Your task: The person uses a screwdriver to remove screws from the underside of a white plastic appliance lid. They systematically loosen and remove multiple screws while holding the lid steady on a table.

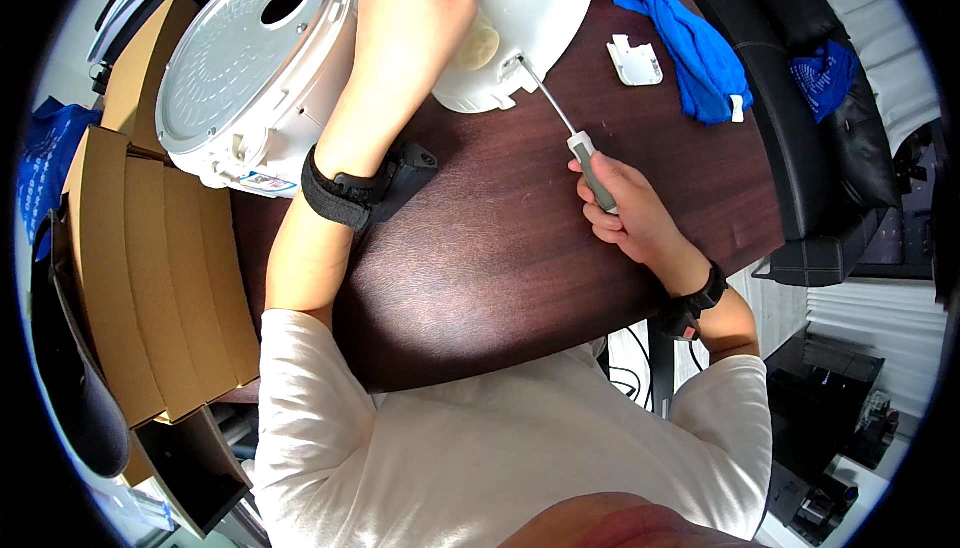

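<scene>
My left hand [415, 18] is closed on the upper edge of a curved white plastic cover [545, 8], tilted up over the table. A round yellowish translucent part [478, 45] shows inside the cover, partly behind my fingers. In my right hand [635, 208] is a screwdriver [549, 98] with a grey and white handle. Its tip meets a small recess near the cover's lower edge; any screw there is too small to make out. Beside my left forearm stands a round white appliance [325, 93], like a rice cooker, with a dimpled grey metal plate [230, 78] on top.
A small white plastic piece [636, 60] and a crumpled blue cloth [690, 48] lie on the dark wooden table [500, 248]. Brown cardboard boxes [165, 278] line the left edge. A black sofa [800, 138] stands beyond the right edge, with a blue bag [825, 76] on it.
</scene>
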Tool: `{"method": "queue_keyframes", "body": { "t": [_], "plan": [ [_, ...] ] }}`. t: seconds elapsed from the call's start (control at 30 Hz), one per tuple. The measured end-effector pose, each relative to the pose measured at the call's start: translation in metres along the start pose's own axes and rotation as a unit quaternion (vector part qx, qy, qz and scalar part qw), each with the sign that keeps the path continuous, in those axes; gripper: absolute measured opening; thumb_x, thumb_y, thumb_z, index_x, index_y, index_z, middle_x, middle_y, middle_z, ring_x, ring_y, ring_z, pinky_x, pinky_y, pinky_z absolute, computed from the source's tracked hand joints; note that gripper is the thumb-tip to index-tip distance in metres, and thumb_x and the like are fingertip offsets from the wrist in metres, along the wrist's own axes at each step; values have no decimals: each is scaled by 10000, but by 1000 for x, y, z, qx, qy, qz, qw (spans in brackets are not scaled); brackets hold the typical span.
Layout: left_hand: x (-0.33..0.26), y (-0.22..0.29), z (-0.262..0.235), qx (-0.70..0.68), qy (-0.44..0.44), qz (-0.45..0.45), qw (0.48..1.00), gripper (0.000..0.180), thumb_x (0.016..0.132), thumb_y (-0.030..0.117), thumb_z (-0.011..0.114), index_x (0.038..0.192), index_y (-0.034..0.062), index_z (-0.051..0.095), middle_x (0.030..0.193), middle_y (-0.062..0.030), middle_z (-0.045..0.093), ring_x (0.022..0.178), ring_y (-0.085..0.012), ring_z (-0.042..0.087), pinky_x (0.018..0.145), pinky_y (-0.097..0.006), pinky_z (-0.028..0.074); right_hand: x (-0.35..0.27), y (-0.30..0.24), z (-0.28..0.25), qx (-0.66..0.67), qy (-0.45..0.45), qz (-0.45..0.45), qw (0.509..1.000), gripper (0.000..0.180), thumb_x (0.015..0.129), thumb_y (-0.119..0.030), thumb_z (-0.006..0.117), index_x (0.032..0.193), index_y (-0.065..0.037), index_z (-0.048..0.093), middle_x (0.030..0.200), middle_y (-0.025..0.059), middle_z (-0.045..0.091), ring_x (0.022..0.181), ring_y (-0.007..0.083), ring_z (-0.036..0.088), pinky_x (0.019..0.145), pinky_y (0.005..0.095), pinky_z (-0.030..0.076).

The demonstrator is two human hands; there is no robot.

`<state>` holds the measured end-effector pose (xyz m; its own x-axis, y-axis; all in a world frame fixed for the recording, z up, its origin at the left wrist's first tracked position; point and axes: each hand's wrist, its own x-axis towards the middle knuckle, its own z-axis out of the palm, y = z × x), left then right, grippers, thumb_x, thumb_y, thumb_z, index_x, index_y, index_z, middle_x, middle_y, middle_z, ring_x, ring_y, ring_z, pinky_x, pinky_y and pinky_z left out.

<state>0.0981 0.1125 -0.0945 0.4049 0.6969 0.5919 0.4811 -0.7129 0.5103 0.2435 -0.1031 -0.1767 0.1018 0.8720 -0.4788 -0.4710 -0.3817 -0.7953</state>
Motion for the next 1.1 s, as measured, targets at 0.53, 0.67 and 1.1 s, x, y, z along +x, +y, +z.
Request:
{"method": "queue_keyframes", "body": {
  "t": [0.53,0.67,1.1],
  "plan": [
    [0,1,0,1,1,7,1000,188,888,237,567,953,65,608,706,-155,628,651,-302,640,603,-356,478,2,-41,-19,-686,236,-390,568,296,812,-210,667,1076,-110,578,819,86,572,681,277,599,560,355,460],
    [2,-1,1,-1,3,4,1000,194,889,238,566,957,61,606,710,-163,625,665,-315,641,606,-362,479,11,-26,-37,-550,154,-401,716,229,856,-217,628,1036,-78,600,695,65,535,572,169,540,500,304,409],
    [1,-1,1,8,7,9,1000,201,896,245,562,953,58,609,692,-157,627,651,-297,646,600,-361,482,3,-14,-25,95,-68,22,993,373,976,-343,396,1024,-15,566,579,-23,419,392,41,265,352,204,193]
  ]
}}
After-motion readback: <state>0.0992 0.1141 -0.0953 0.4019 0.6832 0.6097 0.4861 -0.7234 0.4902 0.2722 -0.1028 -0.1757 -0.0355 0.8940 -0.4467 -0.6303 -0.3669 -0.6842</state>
